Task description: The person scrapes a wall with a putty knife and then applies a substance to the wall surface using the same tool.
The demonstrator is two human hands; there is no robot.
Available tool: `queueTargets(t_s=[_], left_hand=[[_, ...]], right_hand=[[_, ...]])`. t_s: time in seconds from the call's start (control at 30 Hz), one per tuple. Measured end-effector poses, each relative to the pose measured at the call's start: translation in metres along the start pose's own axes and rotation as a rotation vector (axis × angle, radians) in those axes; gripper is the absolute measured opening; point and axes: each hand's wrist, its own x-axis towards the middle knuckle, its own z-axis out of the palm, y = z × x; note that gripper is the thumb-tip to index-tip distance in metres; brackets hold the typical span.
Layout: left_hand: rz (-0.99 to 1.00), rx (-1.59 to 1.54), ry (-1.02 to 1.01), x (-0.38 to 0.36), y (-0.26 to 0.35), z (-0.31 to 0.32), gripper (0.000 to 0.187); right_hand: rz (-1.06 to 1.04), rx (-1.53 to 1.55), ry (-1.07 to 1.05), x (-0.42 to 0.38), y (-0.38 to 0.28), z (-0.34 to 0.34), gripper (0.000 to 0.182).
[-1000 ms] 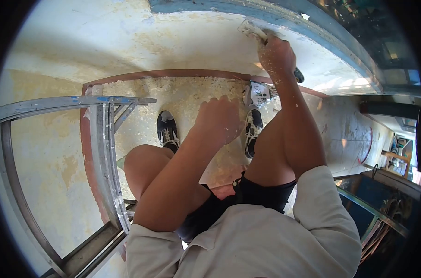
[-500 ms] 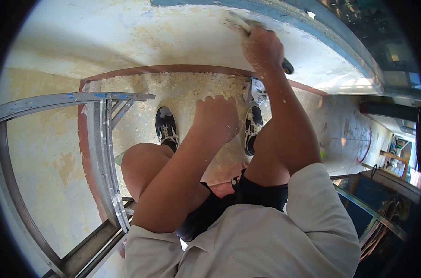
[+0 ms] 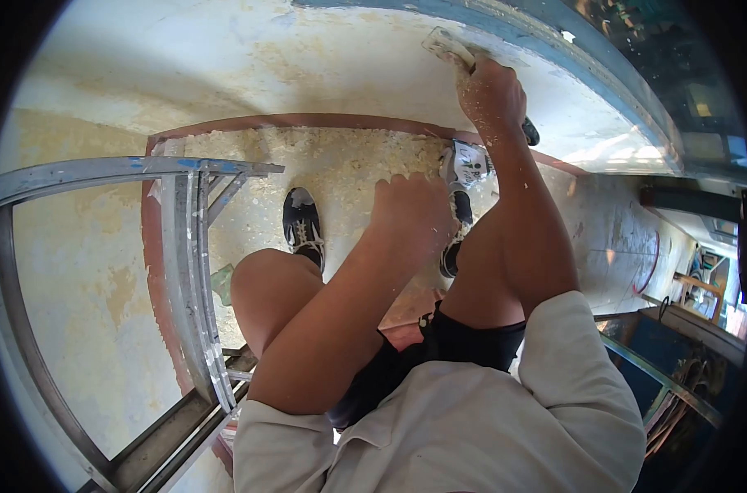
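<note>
- Near, left grip clenched, nothing visible inside
- Metal frame on the left, limiting room there
- Bag on the floor, by the wall
- Right grip grasping the scraper at the far wall; probably light and stiff, best held by its handle
- Blue ledge just beyond it

Pale beige short-sleeved shirt, black shorts, dark shoes with whitish laces.

Open room along wall left of scraper; blue ledge blocks just beyond, metal frame bars far left, bag below right hand.
</note>
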Motion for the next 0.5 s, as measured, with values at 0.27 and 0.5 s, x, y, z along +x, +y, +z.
queueTargets(t_s=[0.27,0.5], left_hand=[[-0.030,0.022,0.002,0.002,-0.002,0.005,0.054],[-0.010,0.013,-0.009,0.007,0.000,0.003,0.053]], right_hand=[[0.067,0.062,-0.079,-0.006,0.000,-0.007,0.043],[-0.082,0.018,-0.005,-0.003,-0.007,0.009,0.038]])
